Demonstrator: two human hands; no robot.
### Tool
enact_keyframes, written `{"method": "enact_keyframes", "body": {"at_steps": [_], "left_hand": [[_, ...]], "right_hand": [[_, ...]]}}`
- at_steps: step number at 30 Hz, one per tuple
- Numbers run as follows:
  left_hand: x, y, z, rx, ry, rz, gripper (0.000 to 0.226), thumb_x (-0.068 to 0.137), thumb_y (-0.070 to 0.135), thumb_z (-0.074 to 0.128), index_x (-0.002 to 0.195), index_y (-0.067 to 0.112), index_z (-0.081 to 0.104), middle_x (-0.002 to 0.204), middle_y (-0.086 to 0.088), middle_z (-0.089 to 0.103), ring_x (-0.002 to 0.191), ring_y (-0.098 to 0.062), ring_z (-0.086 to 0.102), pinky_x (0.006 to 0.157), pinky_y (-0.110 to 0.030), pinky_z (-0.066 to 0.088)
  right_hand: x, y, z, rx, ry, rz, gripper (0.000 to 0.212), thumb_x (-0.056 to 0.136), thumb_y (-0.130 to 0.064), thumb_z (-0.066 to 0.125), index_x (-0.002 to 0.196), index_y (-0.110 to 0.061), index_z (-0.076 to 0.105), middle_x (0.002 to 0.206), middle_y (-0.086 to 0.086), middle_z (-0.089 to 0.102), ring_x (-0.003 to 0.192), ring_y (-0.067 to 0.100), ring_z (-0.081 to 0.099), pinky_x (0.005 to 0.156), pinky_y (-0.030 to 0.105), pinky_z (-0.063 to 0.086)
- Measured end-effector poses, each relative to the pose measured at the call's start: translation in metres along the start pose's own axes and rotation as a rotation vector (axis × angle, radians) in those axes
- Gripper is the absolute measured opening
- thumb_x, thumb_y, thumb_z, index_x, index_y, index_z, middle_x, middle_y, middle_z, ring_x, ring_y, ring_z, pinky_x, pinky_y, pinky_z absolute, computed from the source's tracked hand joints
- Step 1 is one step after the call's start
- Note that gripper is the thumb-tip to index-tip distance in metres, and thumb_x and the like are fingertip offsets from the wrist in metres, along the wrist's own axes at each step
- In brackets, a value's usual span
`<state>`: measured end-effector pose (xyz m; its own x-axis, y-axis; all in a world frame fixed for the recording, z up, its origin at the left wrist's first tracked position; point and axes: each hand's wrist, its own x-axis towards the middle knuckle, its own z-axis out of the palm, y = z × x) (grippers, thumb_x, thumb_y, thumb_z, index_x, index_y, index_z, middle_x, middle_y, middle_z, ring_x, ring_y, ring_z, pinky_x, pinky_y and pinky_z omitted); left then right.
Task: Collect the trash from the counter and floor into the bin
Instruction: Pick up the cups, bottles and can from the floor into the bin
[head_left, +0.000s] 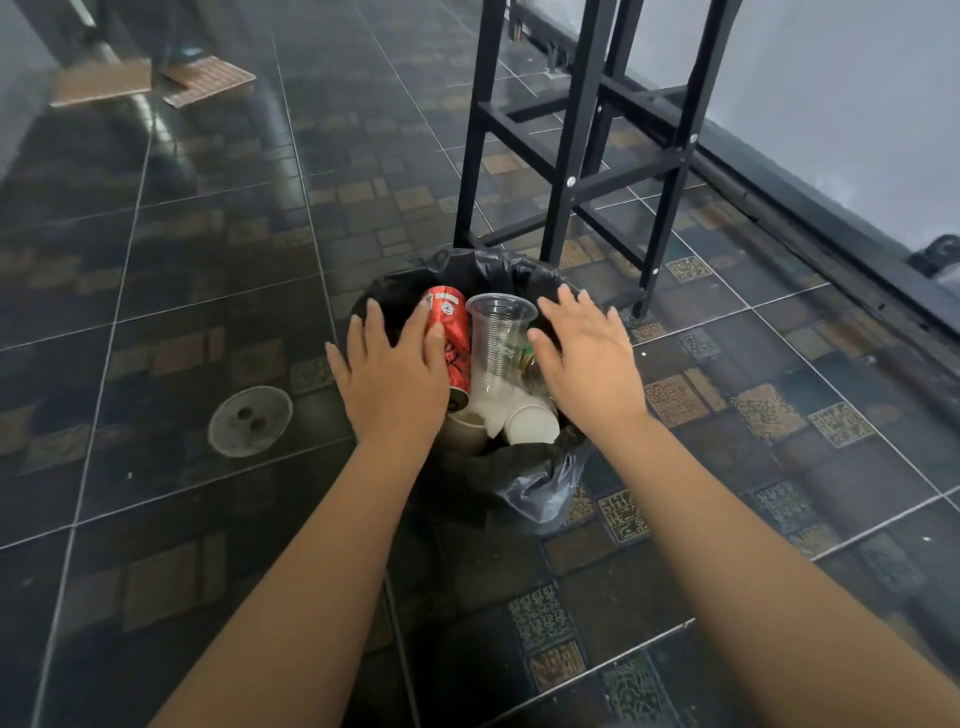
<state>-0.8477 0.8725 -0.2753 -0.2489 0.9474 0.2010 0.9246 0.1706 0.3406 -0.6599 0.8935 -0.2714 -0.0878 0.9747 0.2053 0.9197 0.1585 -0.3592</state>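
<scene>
- Black plastic liner (524, 483) covers the bin (457, 270), which stands on the dark tiled floor (208, 260) just in front of a black metal frame (576, 156).
- Red can (449, 343) — leans inside the bin at the left, long axis running near-to-far, top end toward the far rim, with a slight tilt.
- Clear plastic cup (498, 338) stands just beside the can on its right, mouth up and toward the far side, long axis close to parallel with the can.
- White paper cup (530, 423) lies below the clear cup at the near side of the bin; a second paper cup (467, 426) sits left of it, partly hidden by the left hand.
- Left hand (392, 374) is spread flat, palm down, over the left rim; its fingers (434, 332) are open and hold nothing, and the thumb side touches or overlaps the can's left flank — contact cannot be confirmed.
- Right hand (587, 358) is spread flat over the right rim, fingers open and empty; the thumb lies just beside the clear cup's right wall.
- Can and both cups sit between the two hands.
- Round floor drain cover (250, 421) lies left of the bin, apart from it.
- Flattened cardboard (150, 80) lies on the floor far behind, at upper left.
</scene>
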Motion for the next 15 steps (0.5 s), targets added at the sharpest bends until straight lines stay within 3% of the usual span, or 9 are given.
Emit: {"method": "enact_keyframes", "body": {"at_steps": [4, 8, 11, 15], "left_hand": [[0.014, -0.015, -0.002, -0.120, -0.031, -0.121, 0.047, 0.103, 0.048, 0.025, 0.147, 0.037, 0.036, 0.161, -0.013, 0.016, 0.148, -0.030, 0.012, 0.119, -0.051, 0.005], [0.021, -0.026, -0.001, -0.302, -0.153, -0.233, 0.046, 0.102, 0.048, 0.029, 0.146, 0.037, 0.040, 0.161, -0.013, 0.015, 0.146, -0.032, 0.017, 0.116, -0.048, 0.018], [0.025, -0.036, 0.003, -0.511, -0.144, -0.318, 0.042, 0.102, 0.041, 0.036, 0.142, 0.033, 0.047, 0.155, -0.007, 0.033, 0.143, -0.026, 0.027, 0.113, -0.043, 0.026], [0.024, -0.044, 0.001, -0.947, -0.160, -0.405, 0.034, 0.102, 0.031, 0.046, 0.133, 0.032, 0.058, 0.141, 0.007, 0.051, 0.129, -0.011, 0.045, 0.109, -0.036, 0.038]], "right_hand": [[0.000, 0.017, 0.000, -0.017, 0.023, 0.131, 0.051, 0.103, -0.039, 0.037, 0.149, -0.019, 0.034, 0.161, 0.010, 0.019, 0.149, 0.026, 0.017, 0.121, 0.046, 0.014], [-0.007, 0.029, 0.001, 0.096, -0.084, 0.307, 0.057, 0.101, -0.043, 0.040, 0.153, -0.025, 0.025, 0.163, 0.012, 0.007, 0.148, 0.032, 0.019, 0.119, 0.047, 0.021], [-0.008, 0.029, -0.001, 0.244, -0.154, 0.372, 0.056, 0.101, -0.042, 0.041, 0.153, -0.037, 0.019, 0.164, 0.006, 0.004, 0.146, 0.031, 0.025, 0.112, 0.045, 0.030], [-0.004, 0.028, -0.001, 0.438, -0.137, 0.391, 0.055, 0.102, -0.030, 0.044, 0.152, -0.039, 0.024, 0.163, -0.005, 0.011, 0.148, 0.016, 0.020, 0.113, 0.035, 0.025]]}}
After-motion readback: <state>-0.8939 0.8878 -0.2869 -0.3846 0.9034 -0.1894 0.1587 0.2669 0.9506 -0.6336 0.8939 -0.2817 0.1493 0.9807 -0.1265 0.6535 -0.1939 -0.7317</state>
